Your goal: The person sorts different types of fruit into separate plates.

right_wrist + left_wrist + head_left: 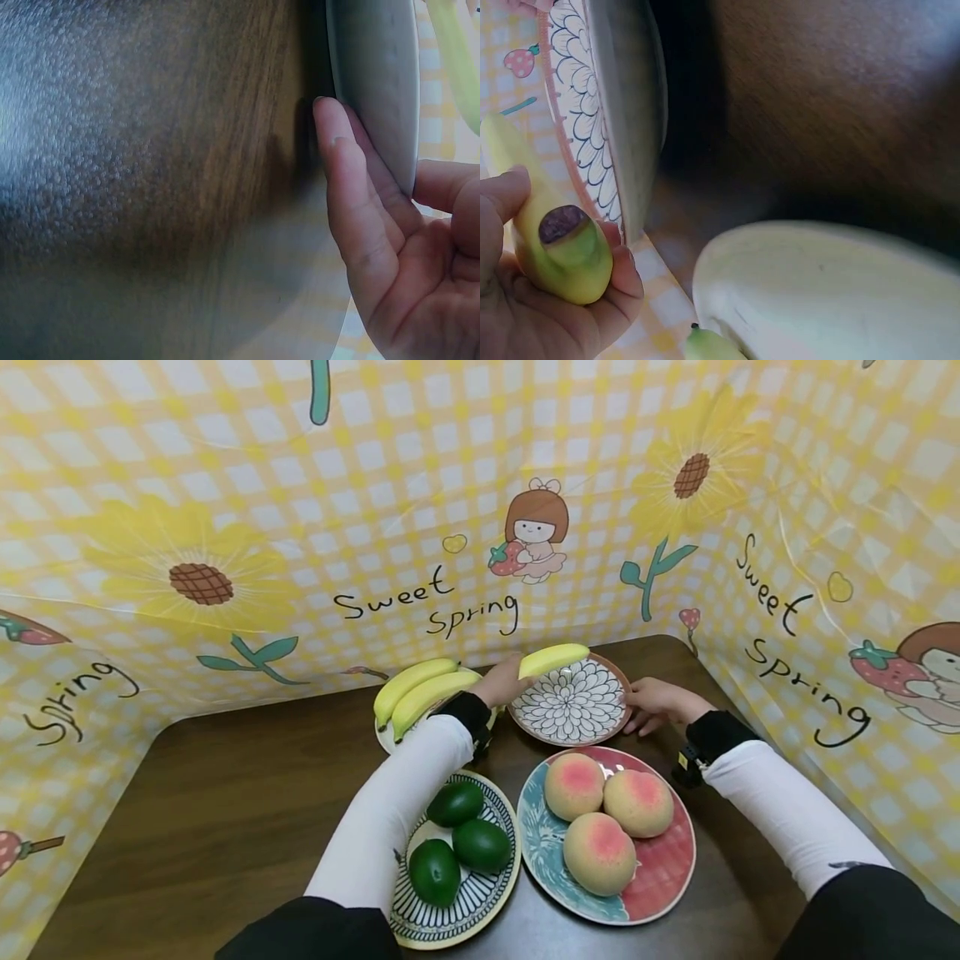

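My left hand (497,683) grips a yellow banana (555,658) and holds it over the left and back part of a plate with a petal pattern and brown rim (570,706). The banana's dark-tipped, greenish end (570,247) shows between thumb and fingers in the left wrist view. At the right side of that plate, my right hand (663,702) holds the edge, thumb at the rim and fingers (349,180) against the underside. More bananas (423,697) lie on a pale plate (386,739) left of my left hand, partly hidden by the forearm.
Nearer me, a black-and-white patterned plate (501,906) bears three dark green oval fruits (435,872). To its right, a blue and red plate (671,881) carries three peaches (600,853). Checked yellow cloth (360,527) walls the brown table (225,827) at back and sides.
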